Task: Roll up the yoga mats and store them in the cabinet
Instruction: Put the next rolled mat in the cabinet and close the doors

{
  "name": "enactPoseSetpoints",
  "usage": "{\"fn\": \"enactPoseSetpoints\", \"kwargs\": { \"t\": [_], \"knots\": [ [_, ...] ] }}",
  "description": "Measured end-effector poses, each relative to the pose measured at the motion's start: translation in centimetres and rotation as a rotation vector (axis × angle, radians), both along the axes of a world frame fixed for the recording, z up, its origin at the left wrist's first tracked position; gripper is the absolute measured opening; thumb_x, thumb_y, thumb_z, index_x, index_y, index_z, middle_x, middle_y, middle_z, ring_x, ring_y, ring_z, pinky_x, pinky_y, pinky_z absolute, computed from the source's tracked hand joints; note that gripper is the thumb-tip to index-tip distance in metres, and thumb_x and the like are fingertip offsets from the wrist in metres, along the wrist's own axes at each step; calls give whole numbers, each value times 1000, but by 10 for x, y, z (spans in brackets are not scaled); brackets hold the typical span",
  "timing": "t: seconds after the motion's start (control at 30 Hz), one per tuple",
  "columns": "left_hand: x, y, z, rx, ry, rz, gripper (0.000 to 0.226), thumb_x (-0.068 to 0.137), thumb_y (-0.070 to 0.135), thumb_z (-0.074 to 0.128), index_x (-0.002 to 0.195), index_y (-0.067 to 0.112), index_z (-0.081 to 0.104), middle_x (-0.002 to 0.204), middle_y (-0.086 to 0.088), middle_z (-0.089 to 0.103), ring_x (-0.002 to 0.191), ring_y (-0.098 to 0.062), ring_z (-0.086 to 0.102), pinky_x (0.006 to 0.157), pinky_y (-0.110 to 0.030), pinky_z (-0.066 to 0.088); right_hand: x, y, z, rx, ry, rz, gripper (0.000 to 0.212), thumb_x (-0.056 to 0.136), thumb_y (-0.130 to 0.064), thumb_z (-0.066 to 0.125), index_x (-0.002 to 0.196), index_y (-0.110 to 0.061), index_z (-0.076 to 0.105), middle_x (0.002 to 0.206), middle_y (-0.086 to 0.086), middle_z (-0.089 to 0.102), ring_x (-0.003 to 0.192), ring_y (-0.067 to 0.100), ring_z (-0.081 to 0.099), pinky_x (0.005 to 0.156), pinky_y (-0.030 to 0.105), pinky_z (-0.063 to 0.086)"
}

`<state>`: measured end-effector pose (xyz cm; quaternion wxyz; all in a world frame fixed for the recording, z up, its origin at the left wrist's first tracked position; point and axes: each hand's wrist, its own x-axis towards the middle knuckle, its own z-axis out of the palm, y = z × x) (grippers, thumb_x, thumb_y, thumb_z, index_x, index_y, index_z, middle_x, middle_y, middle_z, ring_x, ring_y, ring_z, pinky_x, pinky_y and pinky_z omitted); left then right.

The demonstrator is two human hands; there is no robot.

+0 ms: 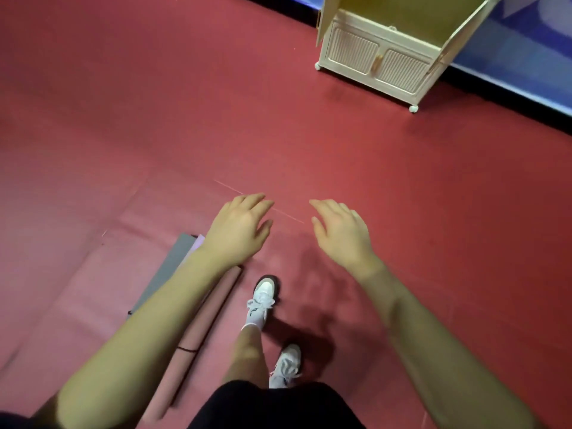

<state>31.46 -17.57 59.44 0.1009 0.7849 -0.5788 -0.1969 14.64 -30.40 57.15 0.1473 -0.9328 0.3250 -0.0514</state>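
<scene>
Red floor [309, 144] filled almost the whole view, with a dark strip and a blue wall along the far right edge.

Both hands were held out in front of the person, above the floor, palms down. The left hand [238, 230] had a wide, loose grip, with its fingers spread a little, and it held nothing. The right hand [340, 233] was the same, with relaxed fingers and nothing in its grip. The two hands were near each other but apart.

Under the left arm lay a pink rolled mat [201, 329] on the floor. A thin dark band [187, 349] went around it. Just beside the roll, on its left, lay a grey mat [173, 264], flat, with a bit of pale purple showing at its far corner. Both sat on a wide pink mat [77, 289] spread flat on the floor.

Down below, the person's two white shoes [263, 294] stood on the floor, one in front of the other, just to the right of the roll. Black shorts showed at the bottom edge.

Well apart from the hands, at the top right by the wall, stood a cream cabinet [380, 57] on small round wheels. Its two lower doors were closed. Its upper part was open.
</scene>
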Motion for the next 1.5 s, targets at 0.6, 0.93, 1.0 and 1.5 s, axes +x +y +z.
{"fn": "enactPoseSetpoints", "kwargs": {
  "t": [0.6, 0.93, 1.0, 1.5],
  "knots": [
    [121, 172, -194, 89, 95, 192, 42, 93, 17, 55, 132, 3, 53, 133, -14, 55, 114, -40, 52, 92, -43, 41, 123, 169, -168, 170, 214, 140, 53, 80, -23, 61, 132, -16, 53, 125, 5, 58, 112, 29, 54, 88, 40, 40],
    [146, 271, -399, 361, 181, 440, 81, 87, 51, 59, 149, 13, 24, 153, -6, 28, 134, -30, 32, 105, -40, 29, 198, 228, -367, 46, 348, 525, 93, 32, -37, 91, 120, -19, 64, 126, 8, 61, 109, 30, 61, 92, 42, 47],
    [144, 283, -438, 401, 175, 495, 99, 77, 63, 63, 150, 15, 18, 154, -7, 23, 135, -31, 29, 106, -41, 27, 209, 233, -402, 20, 400, 581, 103, 31, -41, 92, 127, -20, 60, 133, 8, 57, 116, 32, 57, 97, 43, 43],
    [153, 302, -559, 428, 154, 565, 145, 43, 84, 68, 150, 15, 0, 151, -7, 24, 133, -30, 32, 103, -47, 32, 265, 249, -526, -298, 576, 837, 136, 48, -55, 81, 152, -15, 1, 157, 16, 7, 144, 34, 7, 115, 47, -1]
  ]
}}
